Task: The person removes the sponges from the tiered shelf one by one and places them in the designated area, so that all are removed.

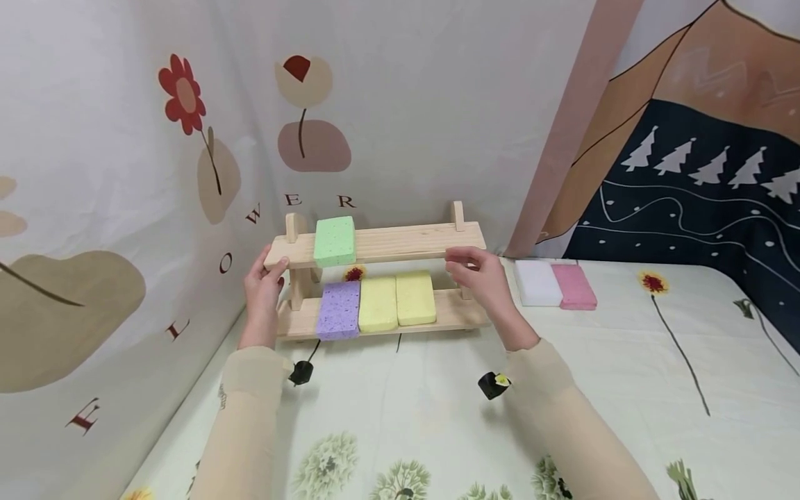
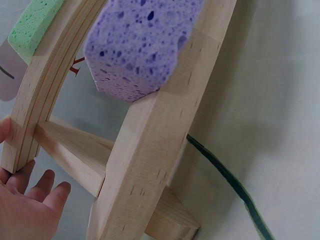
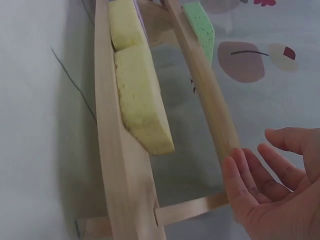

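Observation:
A two-tier wooden shelf point(image 1: 403, 243) stands against the back cloth. My left hand point(image 1: 260, 295) grips the left end of its upper board, thumb in front and fingers beneath. At the right end, the fingertips of my right hand point(image 1: 490, 285) touch or nearly touch the same board; in the right wrist view the thumb stands apart from it. A green sponge point(image 1: 334, 241) leans on the upper tier toward the left. Along the lower tier sit a purple sponge point(image 1: 339, 310), a yellow sponge point(image 1: 378, 303) and another yellow sponge point(image 1: 415, 297), side by side.
Right of the shelf, a white sponge point(image 1: 538, 283) and a pink sponge point(image 1: 575, 287) lie together on the flower-printed tablecloth point(image 1: 437, 403). Printed cloth point(image 1: 425, 104) rises behind the shelf and along the left side.

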`<state>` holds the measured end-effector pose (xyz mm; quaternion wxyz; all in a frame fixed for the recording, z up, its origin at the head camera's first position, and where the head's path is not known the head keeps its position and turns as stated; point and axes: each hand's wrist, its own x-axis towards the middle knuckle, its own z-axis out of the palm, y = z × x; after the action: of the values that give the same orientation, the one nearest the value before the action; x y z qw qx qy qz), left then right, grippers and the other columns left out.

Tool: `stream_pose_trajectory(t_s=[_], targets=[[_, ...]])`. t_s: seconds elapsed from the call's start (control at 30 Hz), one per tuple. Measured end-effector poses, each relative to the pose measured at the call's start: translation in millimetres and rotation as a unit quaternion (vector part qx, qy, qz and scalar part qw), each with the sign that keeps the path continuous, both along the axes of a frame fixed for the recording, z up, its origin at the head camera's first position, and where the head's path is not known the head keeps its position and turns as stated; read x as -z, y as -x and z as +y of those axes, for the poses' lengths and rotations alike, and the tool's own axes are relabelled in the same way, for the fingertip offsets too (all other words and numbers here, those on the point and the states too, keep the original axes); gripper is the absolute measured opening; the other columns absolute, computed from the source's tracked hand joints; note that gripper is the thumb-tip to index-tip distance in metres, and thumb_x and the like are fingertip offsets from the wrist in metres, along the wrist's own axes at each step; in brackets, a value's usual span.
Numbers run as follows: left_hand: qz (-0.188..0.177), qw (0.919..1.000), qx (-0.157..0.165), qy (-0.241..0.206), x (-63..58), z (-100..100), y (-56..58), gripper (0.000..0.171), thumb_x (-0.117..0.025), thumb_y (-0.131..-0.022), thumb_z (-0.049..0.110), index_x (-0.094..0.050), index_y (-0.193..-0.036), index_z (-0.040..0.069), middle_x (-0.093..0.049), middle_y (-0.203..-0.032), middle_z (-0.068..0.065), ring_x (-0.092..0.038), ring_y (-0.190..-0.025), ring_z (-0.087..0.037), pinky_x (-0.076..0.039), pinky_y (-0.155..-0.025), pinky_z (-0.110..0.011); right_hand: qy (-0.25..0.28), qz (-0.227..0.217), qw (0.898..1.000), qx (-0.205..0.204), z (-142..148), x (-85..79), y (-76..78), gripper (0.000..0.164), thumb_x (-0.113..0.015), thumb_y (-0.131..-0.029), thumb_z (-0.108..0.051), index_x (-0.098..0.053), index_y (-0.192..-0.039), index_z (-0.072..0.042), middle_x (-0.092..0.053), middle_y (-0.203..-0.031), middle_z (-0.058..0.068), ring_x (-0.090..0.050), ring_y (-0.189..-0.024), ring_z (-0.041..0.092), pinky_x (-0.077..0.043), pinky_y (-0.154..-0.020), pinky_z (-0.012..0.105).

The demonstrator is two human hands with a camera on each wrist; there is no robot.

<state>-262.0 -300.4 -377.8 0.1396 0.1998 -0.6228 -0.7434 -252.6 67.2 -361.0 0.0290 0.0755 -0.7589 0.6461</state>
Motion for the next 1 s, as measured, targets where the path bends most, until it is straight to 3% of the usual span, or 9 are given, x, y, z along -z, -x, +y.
stream_pose_trajectory(t_s=[0.33, 1.0], targets=[[0.0, 0.9999, -0.002, 0.013, -1.7, 3.5, 0.4, 0.06, -0.062, -0.099, 0.023, -0.038, -0.154, 0.03, -0.035, -0.162, -0.001, -0.034, -0.149, -0.015, -0.028, -0.125, -0.035, 0.015, -0.016, 1.0, -0.018, -26.3, -7.4, 3.3, 0.036, -0.065, -0.095, -0.007, -0.063, -0.13, 0.0, -0.067, -0.127, 0.02, -0.067, -0.105, 0.023, -0.06, -0.092, 0.029], [0.005, 0.9998, -0.005, 0.021, 2.1, 2.1, -1.5, 0.06, -0.061, -0.1, 0.023, -0.038, -0.154, 0.029, -0.032, -0.163, -0.001, -0.031, -0.151, -0.016, -0.026, -0.126, -0.035, 0.018, -0.002, 0.998, -0.068, -75.0, -11.1, 6.2, 0.036, -0.064, -0.096, -0.007, -0.061, -0.131, -0.001, -0.066, -0.128, 0.021, -0.066, -0.114, 0.032, -0.059, -0.095, 0.036]])
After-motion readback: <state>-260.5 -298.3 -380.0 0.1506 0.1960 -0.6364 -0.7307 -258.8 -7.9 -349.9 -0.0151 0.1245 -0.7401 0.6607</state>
